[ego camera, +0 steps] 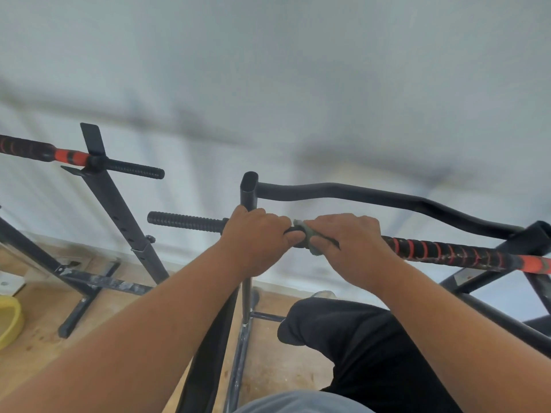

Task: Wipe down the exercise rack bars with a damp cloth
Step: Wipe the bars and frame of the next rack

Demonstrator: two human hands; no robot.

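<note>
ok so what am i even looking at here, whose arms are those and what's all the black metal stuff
This is one picture from a camera worn on a person's head, looking forward and down, so the two bare arms are the wearer's own. The black metal is an exercise rack: an upright post, a wavy bar behind it, and a bar with a red and black grip running across in front. The left hand grips that bar beside the post. The right hand pinches a small grey cloth round the same bar, to wipe it. Further left stands a second post carrying a similar bar. Below are a wooden floor and a yellow object I can't identify.
</note>
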